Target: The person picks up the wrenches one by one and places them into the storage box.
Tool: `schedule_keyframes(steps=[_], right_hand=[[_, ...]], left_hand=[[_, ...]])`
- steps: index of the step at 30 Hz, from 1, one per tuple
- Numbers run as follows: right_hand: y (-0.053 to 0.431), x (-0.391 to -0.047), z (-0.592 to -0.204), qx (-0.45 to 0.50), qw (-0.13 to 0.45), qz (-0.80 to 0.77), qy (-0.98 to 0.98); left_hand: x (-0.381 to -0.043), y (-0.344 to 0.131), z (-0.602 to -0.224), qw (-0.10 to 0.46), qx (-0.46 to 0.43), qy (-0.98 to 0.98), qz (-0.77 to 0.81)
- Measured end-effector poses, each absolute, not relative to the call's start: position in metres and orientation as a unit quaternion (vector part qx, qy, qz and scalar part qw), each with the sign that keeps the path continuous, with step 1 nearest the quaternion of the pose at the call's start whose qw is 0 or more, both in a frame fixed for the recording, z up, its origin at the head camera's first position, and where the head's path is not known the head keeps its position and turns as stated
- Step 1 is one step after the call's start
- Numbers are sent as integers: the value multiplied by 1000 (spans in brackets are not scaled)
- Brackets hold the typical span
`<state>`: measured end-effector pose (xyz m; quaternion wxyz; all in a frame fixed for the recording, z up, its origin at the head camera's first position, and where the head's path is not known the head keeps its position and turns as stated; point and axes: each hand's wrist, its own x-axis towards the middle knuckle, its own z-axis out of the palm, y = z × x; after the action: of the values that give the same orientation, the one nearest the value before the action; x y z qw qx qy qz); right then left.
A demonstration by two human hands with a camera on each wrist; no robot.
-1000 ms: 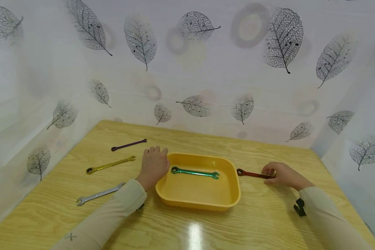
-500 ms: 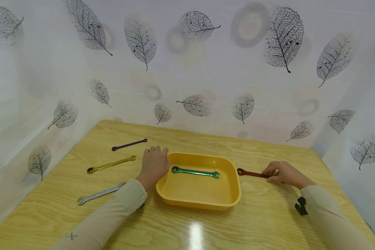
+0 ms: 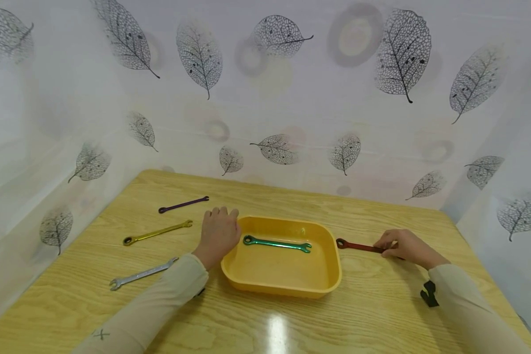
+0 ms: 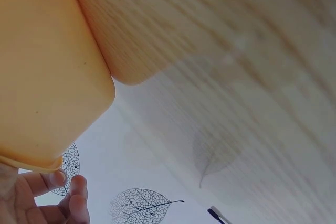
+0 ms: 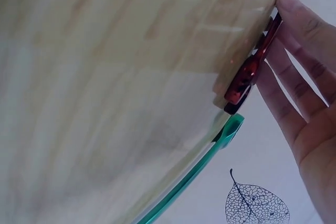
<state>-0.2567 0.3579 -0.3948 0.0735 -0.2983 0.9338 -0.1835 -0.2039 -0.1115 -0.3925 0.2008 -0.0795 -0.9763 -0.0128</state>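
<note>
My left hand (image 3: 219, 237) grips the rim of a yellow plastic tray (image 3: 276, 289) at its far left corner; in the left wrist view its curled fingers (image 4: 79, 203) show by the rim. Inside the tray lies a green combination wrench (image 3: 276, 243). To the right of the tray, my right hand (image 3: 404, 246) pinches a red combination wrench (image 3: 358, 246) on the table, its ring end close to the tray wall. The right wrist view has the thumb (image 5: 296, 11) against the red wrench (image 5: 244, 80), with a green wrench (image 5: 184, 182) near its end.
Left of the tray lie a purple wrench (image 3: 183, 204), a yellow wrench (image 3: 159, 232) and a silver wrench (image 3: 143, 274) on the wooden table (image 3: 371, 314). A white leaf-print curtain (image 3: 309, 103) stands behind the table and along its sides.
The fingers of my right hand have drawn closer together on the red wrench, and the hand has shifted slightly right. My left hand and the tray have hardly moved.
</note>
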Motion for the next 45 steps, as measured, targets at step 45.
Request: schedule_keyframes(steps=[45], right_hand=[[361, -254, -396, -302, 62, -140, 941]], left_hand=[[-203, -111, -390, 189, -73, -979, -27]])
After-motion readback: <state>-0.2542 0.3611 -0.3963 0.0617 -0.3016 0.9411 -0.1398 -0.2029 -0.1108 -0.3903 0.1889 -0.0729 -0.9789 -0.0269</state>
